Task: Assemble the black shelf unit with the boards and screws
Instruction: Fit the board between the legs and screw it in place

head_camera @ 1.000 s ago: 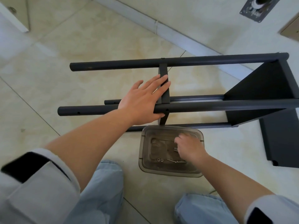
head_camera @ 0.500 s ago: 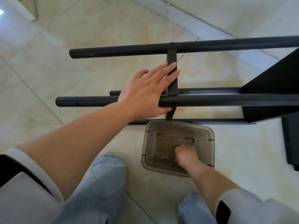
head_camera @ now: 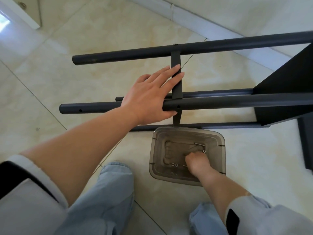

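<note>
While the half-built black metal shelf unit (head_camera: 211,104) lies on its side across the pale glossy tiled floor (head_camera: 50,73), its round dark tubes run left to right and a black board (head_camera: 288,85) is already fixed at the end far to the right of both hands. The left hand (head_camera: 149,97) lies flat over the near upper tube, fingers (head_camera: 171,72) straight and together, their tips resting on a thin black crosspiece (head_camera: 177,82) that stands between the two upper tubes; the thumb lies along the near side of the tube. This looks like a steadying hold, keeping the crosspiece lined up with the small hole just right of the thumb tip until a fastener goes in. Just below those fingers, touching the lowest tube, sits a smoky translucent plastic box (head_camera: 220,150). The right hand (head_camera: 196,161) reaches down into it with fingers curled; whether they have closed on anything I cannot tell, since the knuckles hide the tips. Small silver screws (head_camera: 174,165) lie on the box bottom just left of that hand, and one more beside a bent hex key (head_camera: 200,145) just beyond it. A white skirting strip (head_camera: 194,16) edges the room beyond the frame.
</note>
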